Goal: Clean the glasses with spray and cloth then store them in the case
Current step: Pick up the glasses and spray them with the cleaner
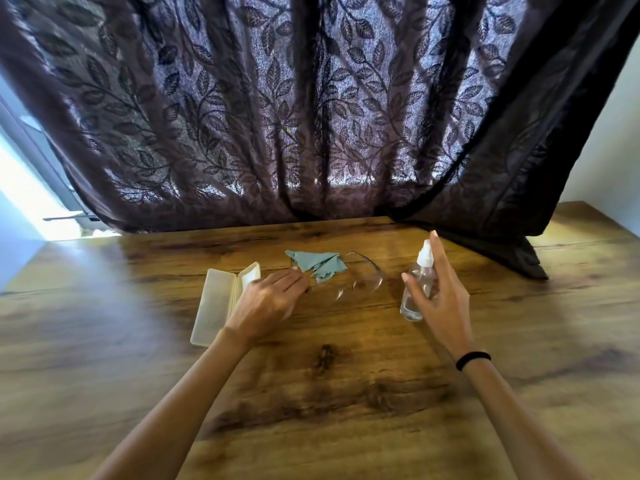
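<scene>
Only the head view here, so I'll place everything off the glasses [360, 278], which lie flat on the wooden table [346, 393] about mid-scene.

The right hand [440, 299] is just right of them, fingers spread wide around the spray bottle [417, 289]. It looks close to touching, but I can't tell if it actually has a hold yet. The left hand [270, 299] is just left of the glasses, palm down and loosely open, fingertips at the near edge of the cloth [315, 266], nothing clearly held. The cloth sits touching the glasses' far-left side, partly over them. The case [221, 299] lies open further left, past that hand.

What could go wrong, I'd guess: the bottle is tall, narrow and standing upright, so a sloppy wide-open grab could knock it over towards the lenses. The frame looks thin and nearly see-through against the wood grain, so it's easy to press or drag by accident while pulling the cloth.

Materials: clear smooth bottle with a white nozzle, soft crumpled teal cloth with zigzag edges, pale matte boxy plastic case, slightly glossy table.
</scene>
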